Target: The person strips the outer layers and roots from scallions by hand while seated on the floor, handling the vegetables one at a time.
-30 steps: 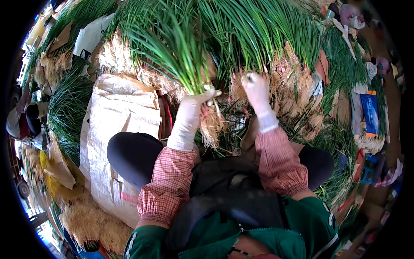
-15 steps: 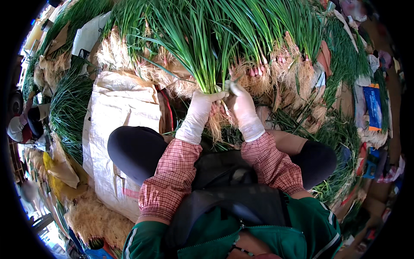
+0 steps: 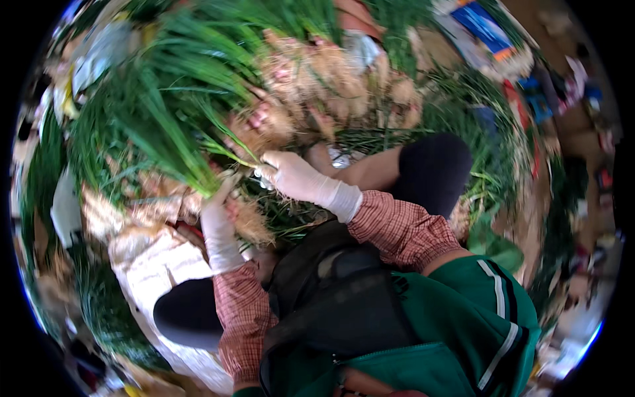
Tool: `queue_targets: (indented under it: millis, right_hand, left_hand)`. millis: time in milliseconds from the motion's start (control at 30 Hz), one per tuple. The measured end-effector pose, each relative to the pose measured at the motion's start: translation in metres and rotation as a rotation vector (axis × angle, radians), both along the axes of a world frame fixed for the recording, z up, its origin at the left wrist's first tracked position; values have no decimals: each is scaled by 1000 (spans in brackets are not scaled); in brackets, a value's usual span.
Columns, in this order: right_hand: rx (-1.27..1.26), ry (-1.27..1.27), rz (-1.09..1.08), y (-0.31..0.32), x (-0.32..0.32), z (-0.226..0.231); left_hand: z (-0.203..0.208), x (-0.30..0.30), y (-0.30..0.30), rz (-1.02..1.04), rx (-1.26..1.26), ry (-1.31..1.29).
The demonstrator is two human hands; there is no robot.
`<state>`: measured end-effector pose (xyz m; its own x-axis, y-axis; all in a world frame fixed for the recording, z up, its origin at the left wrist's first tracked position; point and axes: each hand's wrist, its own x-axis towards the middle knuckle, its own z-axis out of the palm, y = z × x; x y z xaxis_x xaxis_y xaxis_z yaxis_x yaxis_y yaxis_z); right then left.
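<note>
The spring-onion bundle sits in your left grip, closed around its stem bases. Expect light weight and soft, bruisable leaves; hold the firmer bases. Your right grip pinches a slender stalk, probably snap-prone.

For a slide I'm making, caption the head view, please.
Gloved left grip closed around a bundle of rooted green stalks; gloved right grip holding a slender stalk beside it.

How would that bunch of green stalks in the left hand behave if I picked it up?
The bunch would probably flop toward its tips, since the leaves are long and thin. Held near the roots by the left hand, it may feel top-heavy, most of its length lying beyond. The stringy roots might snag.
</note>
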<state>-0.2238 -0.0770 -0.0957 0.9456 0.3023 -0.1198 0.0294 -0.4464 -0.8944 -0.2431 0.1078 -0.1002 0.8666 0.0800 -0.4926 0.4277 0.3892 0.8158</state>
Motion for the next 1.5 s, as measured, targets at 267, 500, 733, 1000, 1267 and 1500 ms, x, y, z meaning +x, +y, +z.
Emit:
queue_targets:
  millis: [267, 500, 733, 1000, 1267, 1500]
  right_hand:
    - [371, -360, -783, -225, -53, 147]
    - [-1597, 48, -433, -440, -206, 9]
    - [-504, -574, -758, -256, -47, 125]
    - [-996, -242, 130, -26, 115, 21]
    - [-565, -455, 282, -2, 16, 9]
    - [-60, -127, 192, -2, 23, 12]
  left_hand:
    - [5, -2, 21, 59, 69, 39]
    - [63, 3, 20, 127, -112, -264]
    - [56, 2, 14, 19, -155, -216]
    - [13, 15, -19, 195, -362, 114]
    - [-14, 28, -26, -105, -29, 22]
    - [-24, 28, -18, -61, -87, 73]
